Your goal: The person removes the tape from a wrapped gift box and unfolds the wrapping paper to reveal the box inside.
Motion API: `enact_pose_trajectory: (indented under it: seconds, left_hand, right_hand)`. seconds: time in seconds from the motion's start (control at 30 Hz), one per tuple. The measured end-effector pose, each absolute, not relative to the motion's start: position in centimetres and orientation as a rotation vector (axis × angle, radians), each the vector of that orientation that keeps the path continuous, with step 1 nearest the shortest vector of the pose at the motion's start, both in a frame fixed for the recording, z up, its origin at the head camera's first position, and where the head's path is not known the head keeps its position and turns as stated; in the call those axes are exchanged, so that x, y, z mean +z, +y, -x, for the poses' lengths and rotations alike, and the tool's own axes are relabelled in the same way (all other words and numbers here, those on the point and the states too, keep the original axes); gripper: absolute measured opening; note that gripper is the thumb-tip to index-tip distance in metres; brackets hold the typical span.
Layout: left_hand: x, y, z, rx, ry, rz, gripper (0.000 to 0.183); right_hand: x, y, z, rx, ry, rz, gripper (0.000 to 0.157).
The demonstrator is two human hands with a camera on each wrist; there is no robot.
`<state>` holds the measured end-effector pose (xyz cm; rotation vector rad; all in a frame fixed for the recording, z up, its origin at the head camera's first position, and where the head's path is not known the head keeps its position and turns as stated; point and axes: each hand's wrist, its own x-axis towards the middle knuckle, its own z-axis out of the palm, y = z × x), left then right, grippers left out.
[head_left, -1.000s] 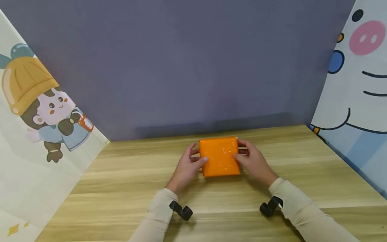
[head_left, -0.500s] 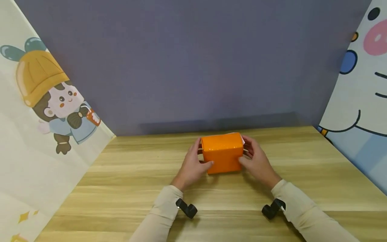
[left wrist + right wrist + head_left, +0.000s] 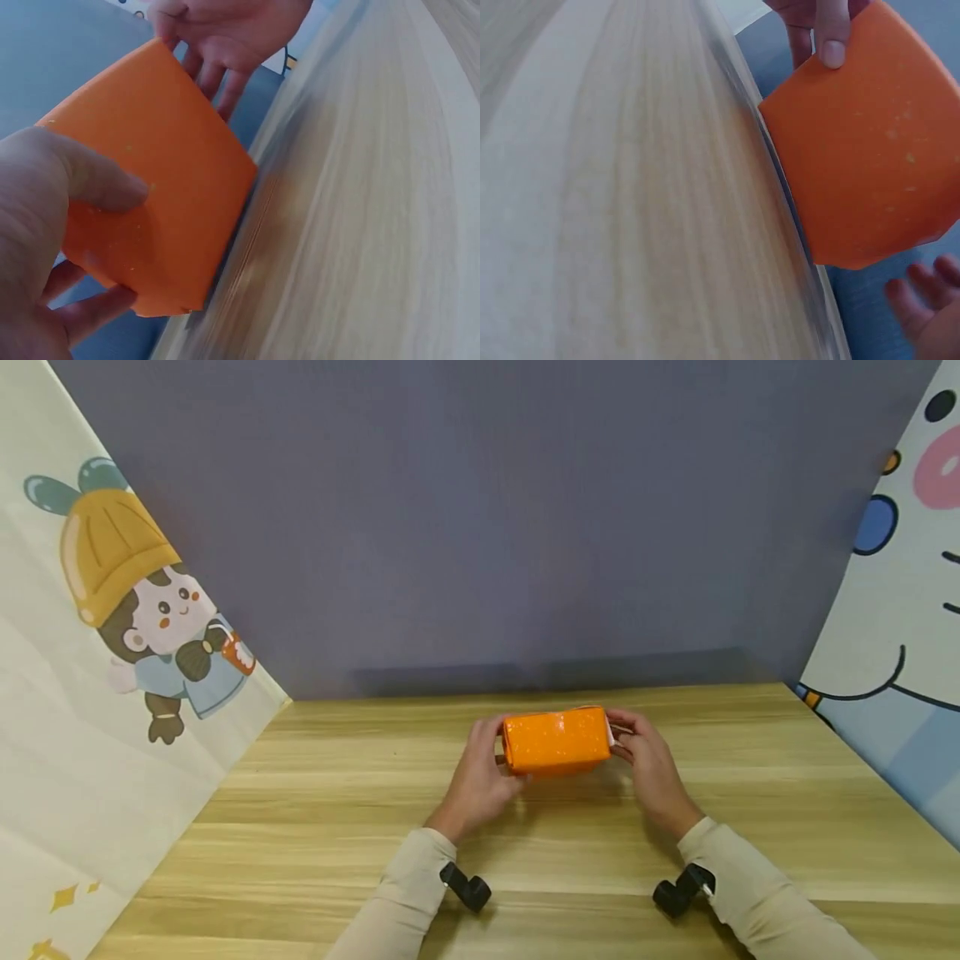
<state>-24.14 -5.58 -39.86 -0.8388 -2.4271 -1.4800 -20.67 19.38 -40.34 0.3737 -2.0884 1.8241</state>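
Note:
An orange box (image 3: 557, 739), wrapped in glossy speckled paper, stands upright near the back of the table, with a bit of white at its right end. My left hand (image 3: 480, 777) holds its left end; in the left wrist view the thumb of that hand (image 3: 37, 210) presses the broad orange face (image 3: 165, 172), fingers at the side and partly hidden. My right hand (image 3: 654, 768) is beside the right end. Seen from the right wrist, the fingers of my right hand (image 3: 934, 307) are spread loosely, apart from the box (image 3: 870, 142).
The wooden table (image 3: 360, 860) ends at a grey-purple wall (image 3: 480, 527) just behind the box. Panels with cartoon prints flank it, a child in a yellow hat (image 3: 112, 552) at left and a white figure (image 3: 900, 635) at right. Black wrist cameras (image 3: 468, 889) sit on both sleeves.
The box has tipped from its broad face toward me to standing up, so its narrow speckled side now faces upward. My right hand has let go and drawn slightly away to the right.

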Motion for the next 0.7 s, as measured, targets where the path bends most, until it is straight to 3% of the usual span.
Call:
enact_pose_trajectory:
  seconds: [0.2, 0.37, 0.5, 0.7]
  left_hand:
    - [-40.1, -5.6, 24.3, -1.265, -2.331, 0.954, 0.085]
    - [-40.2, -5.5, 24.2, -1.171, -2.278, 1.031, 0.089]
    - [-40.4, -5.5, 24.1, -1.094, -2.270, 1.068, 0.092]
    - [-40.4, -5.5, 24.2, -1.023, -2.226, 1.099, 0.095]
  right_hand:
    - [-39.9, 19.8, 21.0, 1.990, -2.235, -0.002, 0.065]
    - [-39.7, 20.1, 21.5, 2.147, -2.240, 0.234, 0.066]
    - [-39.7, 20.3, 21.4, 2.219, -2.245, 0.222, 0.063]
    - [-39.4, 20.7, 21.2, 2.331, -2.249, 0.128, 0.074]
